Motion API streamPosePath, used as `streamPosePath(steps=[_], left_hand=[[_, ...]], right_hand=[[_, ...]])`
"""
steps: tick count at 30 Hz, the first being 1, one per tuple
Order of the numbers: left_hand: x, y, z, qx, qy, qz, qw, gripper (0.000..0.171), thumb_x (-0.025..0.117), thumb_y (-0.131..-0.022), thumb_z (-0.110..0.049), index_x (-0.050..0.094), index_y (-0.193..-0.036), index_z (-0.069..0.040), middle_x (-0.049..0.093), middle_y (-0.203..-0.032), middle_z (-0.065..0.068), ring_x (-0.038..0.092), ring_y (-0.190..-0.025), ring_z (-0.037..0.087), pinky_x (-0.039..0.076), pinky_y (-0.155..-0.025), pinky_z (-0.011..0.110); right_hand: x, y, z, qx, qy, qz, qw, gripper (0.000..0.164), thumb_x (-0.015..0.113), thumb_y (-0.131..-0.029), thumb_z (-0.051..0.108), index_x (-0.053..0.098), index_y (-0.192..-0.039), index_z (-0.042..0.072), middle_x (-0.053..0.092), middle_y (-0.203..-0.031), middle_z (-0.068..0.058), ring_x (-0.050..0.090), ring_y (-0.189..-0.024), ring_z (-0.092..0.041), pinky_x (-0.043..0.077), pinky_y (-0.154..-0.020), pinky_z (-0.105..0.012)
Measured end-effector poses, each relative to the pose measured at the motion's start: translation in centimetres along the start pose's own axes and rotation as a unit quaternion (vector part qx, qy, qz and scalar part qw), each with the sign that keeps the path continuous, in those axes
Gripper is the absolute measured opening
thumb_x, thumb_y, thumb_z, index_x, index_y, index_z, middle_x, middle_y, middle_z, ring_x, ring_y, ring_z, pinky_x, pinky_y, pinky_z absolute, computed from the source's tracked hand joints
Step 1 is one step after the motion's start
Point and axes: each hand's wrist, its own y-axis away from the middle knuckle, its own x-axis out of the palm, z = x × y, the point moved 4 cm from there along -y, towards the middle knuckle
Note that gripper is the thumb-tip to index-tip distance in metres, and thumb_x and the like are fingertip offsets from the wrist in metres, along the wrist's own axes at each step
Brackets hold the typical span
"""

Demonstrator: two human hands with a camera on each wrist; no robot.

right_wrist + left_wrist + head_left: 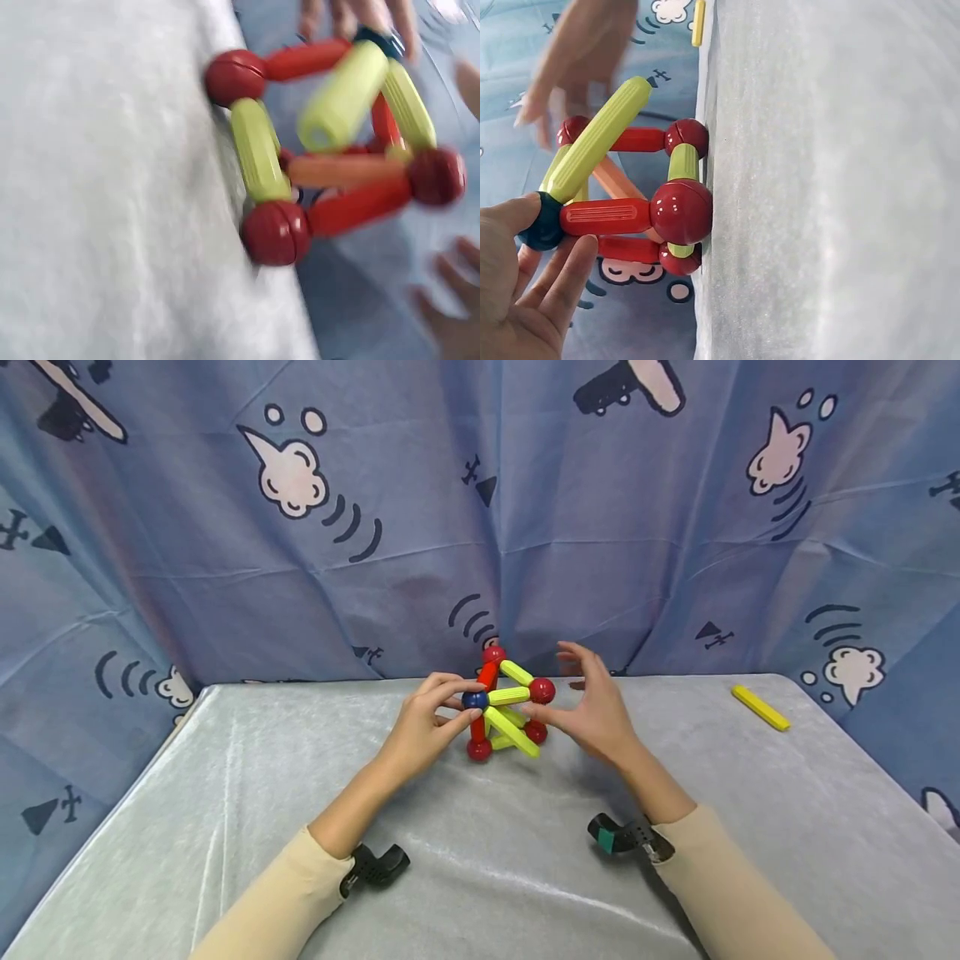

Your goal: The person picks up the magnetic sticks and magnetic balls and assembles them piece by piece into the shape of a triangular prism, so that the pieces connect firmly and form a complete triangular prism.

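Note:
A frame of magnetic rods and balls stands on the table, its lower red balls (479,749) at the cloth. My left hand (427,718) pinches the dark blue ball (474,700) at an upper corner between thumb and fingers. From that ball a yellow-green rod (600,139) juts out toward me with a free end. Red rods (606,217) and an orange rod (345,171) make up other sides. My right hand (596,714) is spread beside the upper right red ball (542,691), fingers apart and holding nothing; it is blurred in both wrist views.
One loose yellow rod (761,707) lies at the right rear of the table. Pale grey cloth (480,877) covers the tabletop, with some creases. Behind the far edge hangs a blue printed curtain (420,485), close behind the frame.

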Motion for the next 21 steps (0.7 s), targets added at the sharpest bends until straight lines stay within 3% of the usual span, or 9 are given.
streamPosePath(steps=[1,3,4,6,9,12,15,21], left_hand=[[0.0,0.0,0.0,-0.001,-0.001,0.000,1.0000,0.031,0.072,-0.094,-0.012,0.071,-0.125,-0.013,0.060,-0.123,0.009,0.071,-0.100,0.025,0.062,-0.086,0.033],[0.1,0.0,0.0,0.000,0.000,-0.002,1.0000,0.031,0.072,-0.094,-0.012,0.071,-0.125,-0.013,0.061,-0.122,0.009,0.070,-0.100,0.025,0.062,-0.087,0.036],[0.1,0.0,0.0,0.000,0.000,-0.004,1.0000,0.031,0.072,-0.094,-0.012,0.071,-0.125,-0.013,0.061,-0.122,0.009,0.070,-0.101,0.025,0.062,-0.087,0.037],[0.1,0.0,0.0,0.002,-0.001,-0.005,1.0000,0.031,0.072,-0.094,-0.012,0.071,-0.125,-0.013,0.061,-0.123,0.009,0.069,-0.101,0.025,0.062,-0.088,0.039],[0.0,0.0,-0.1,0.005,0.002,-0.004,1.0000,0.031,0.072,-0.094,-0.012,0.070,-0.125,-0.013,0.061,-0.124,0.009,0.069,-0.102,0.025,0.062,-0.088,0.039],[0.0,-0.1,-0.2,0.006,0.008,-0.002,0.9999,0.031,0.072,-0.094,-0.011,0.070,-0.125,-0.012,0.061,-0.124,0.009,0.070,-0.101,0.025,0.062,-0.088,0.039],[0.1,-0.1,-0.1,0.004,0.012,0.001,0.9999,0.031,0.072,-0.094,-0.011,0.070,-0.125,-0.012,0.061,-0.124,0.008,0.069,-0.102,0.024,0.062,-0.088,0.039],[0.3,-0.1,0.0,-0.002,0.011,0.004,0.9999,0.030,0.072,-0.094,-0.012,0.071,-0.125,-0.014,0.060,-0.124,0.007,0.070,-0.102,0.023,0.062,-0.087,0.034]], right_hand=[[0.4,0.1,-0.9,0.047,-0.017,0.046,0.998,0.099,0.088,-0.077,0.032,0.032,-0.156,0.011,0.053,-0.144,-0.020,0.055,-0.129,-0.038,0.050,-0.105,-0.057],[1.5,0.4,-2.1,0.096,-0.058,0.134,0.985,0.115,0.087,-0.079,0.030,0.010,-0.163,0.019,0.046,-0.153,-0.019,0.048,-0.139,-0.040,0.042,-0.113,-0.059],[2.1,0.6,-2.5,0.102,-0.079,0.165,0.978,0.120,0.087,-0.079,0.028,0.002,-0.164,0.021,0.048,-0.152,-0.020,0.049,-0.138,-0.039,0.043,-0.114,-0.057],[3.0,0.8,-2.9,0.095,-0.108,0.188,0.972,0.125,0.089,-0.078,0.024,-0.002,-0.164,0.022,0.056,-0.144,-0.019,0.056,-0.131,-0.037,0.049,-0.109,-0.052],[3.7,1.0,-3.2,0.082,-0.145,0.162,0.973,0.118,0.088,-0.078,0.016,0.007,-0.164,0.018,0.066,-0.123,-0.015,0.064,-0.111,-0.028,0.056,-0.094,-0.036],[3.7,1.2,-3.4,0.091,-0.141,0.124,0.978,0.091,0.086,-0.081,0.014,0.034,-0.155,0.011,0.068,-0.114,-0.015,0.064,-0.098,-0.023,0.055,-0.084,-0.026],[3.8,1.3,-3.6,0.104,-0.131,0.106,0.980,0.065,0.085,-0.082,0.014,0.052,-0.138,0.007,0.070,-0.112,-0.017,0.064,-0.094,-0.022,0.054,-0.082,-0.024],[4.2,1.3,-4.1,0.114,-0.141,0.090,0.979,0.054,0.084,-0.083,0.014,0.057,-0.129,0.004,0.071,-0.111,-0.020,0.064,-0.089,-0.021,0.057,-0.073,-0.023]])
